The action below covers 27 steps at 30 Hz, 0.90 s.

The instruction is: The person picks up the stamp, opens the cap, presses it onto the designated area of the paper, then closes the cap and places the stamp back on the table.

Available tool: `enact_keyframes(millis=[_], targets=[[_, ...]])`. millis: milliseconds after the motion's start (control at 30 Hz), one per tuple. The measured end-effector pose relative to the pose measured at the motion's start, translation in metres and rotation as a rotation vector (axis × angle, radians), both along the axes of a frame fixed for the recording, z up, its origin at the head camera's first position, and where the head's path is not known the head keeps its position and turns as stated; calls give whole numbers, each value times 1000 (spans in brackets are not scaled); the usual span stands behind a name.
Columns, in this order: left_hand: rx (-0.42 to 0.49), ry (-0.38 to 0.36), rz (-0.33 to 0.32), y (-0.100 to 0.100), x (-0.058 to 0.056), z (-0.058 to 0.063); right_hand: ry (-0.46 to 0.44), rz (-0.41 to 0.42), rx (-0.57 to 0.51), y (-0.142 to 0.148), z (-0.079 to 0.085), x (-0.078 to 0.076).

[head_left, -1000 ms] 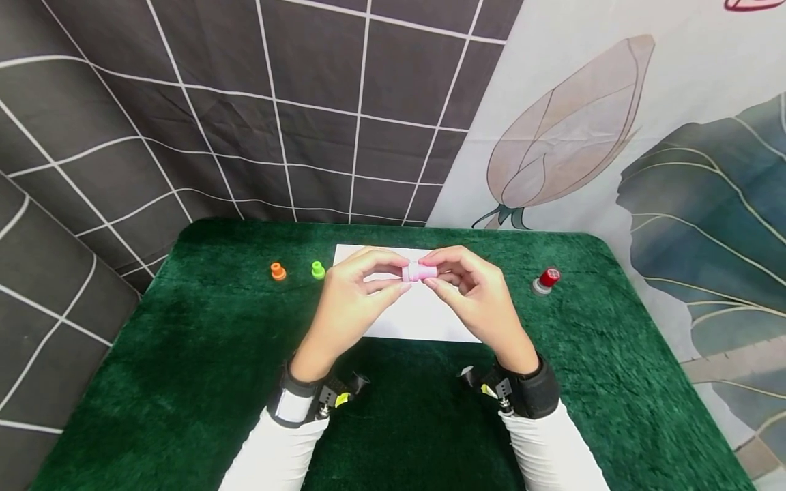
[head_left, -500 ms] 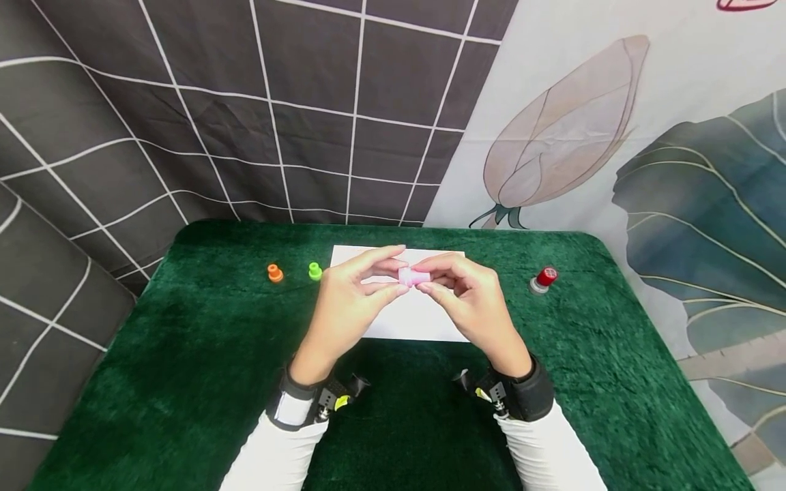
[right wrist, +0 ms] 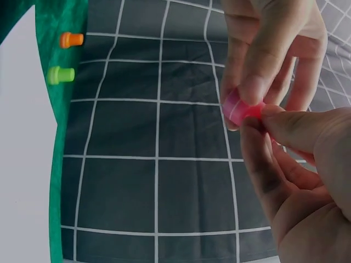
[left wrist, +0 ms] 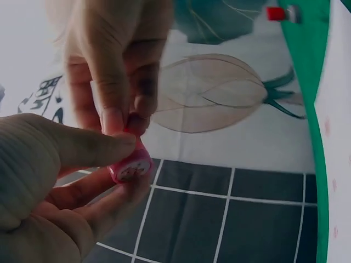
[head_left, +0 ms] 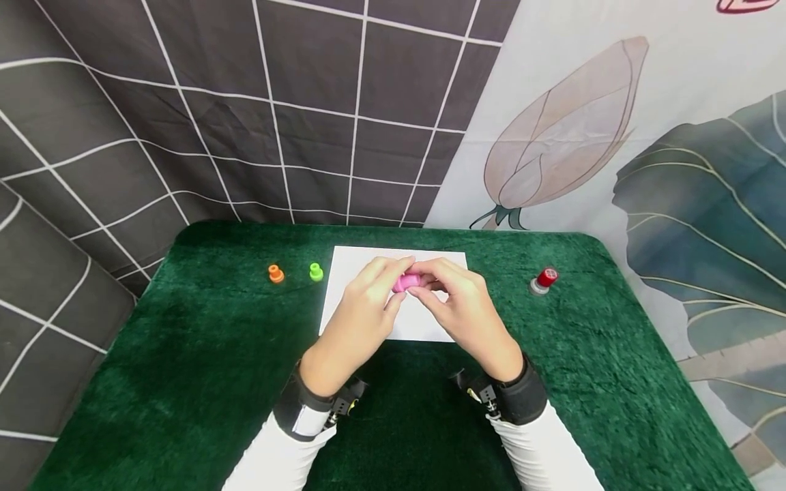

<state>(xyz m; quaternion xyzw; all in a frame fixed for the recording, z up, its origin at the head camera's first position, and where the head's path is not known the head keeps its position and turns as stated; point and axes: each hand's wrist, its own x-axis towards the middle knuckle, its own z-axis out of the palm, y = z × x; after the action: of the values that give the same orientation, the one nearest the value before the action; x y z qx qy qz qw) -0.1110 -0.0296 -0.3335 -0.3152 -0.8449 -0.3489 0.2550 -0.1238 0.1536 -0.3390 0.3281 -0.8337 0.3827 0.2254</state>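
Observation:
A small pink stamp (head_left: 407,281) is held up over the white sheet of paper (head_left: 420,327), between both hands. My left hand (head_left: 362,307) pinches its wide end between thumb and fingers. My right hand (head_left: 457,300) grips the narrower end with thumb and fingertips. In the left wrist view the round end of the stamp (left wrist: 133,170) shows a small figure pattern, partly covered by fingers. The right wrist view has the pink body of the stamp (right wrist: 237,107) showing between the fingers of both hands. Faint pink marks (left wrist: 328,127) dot the paper.
Left of the paper, an orange stamp (head_left: 275,274) and a lime green stamp (head_left: 316,272) stand on the green cloth (head_left: 202,354). Off to the right stands a red stamp with a pale base (head_left: 544,280). Patterned fabric (head_left: 319,129) hangs behind the table.
My left hand has turned, its fingers now closer over the stamp and nearer the right hand. The stamp has tilted slightly and shows a deeper pink. My right hand has shifted a little left.

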Motion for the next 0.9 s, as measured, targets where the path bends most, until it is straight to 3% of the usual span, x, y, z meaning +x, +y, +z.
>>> enact_keyframes(millis=[300, 500, 700, 900], targets=[[-45, -15, 44, -10, -3, -3, -75, -11, -8, -7, 0, 0], [-46, -67, 98, -33, -8, -13, -91, -13, 47, 4, -1, 0], [71, -202, 99, -74, -14, -34, -112, 6, 128, 30, -10, -5], [137, -346, 195, -114, -19, -55, -147, -28, 234, 58, -18, -13]])
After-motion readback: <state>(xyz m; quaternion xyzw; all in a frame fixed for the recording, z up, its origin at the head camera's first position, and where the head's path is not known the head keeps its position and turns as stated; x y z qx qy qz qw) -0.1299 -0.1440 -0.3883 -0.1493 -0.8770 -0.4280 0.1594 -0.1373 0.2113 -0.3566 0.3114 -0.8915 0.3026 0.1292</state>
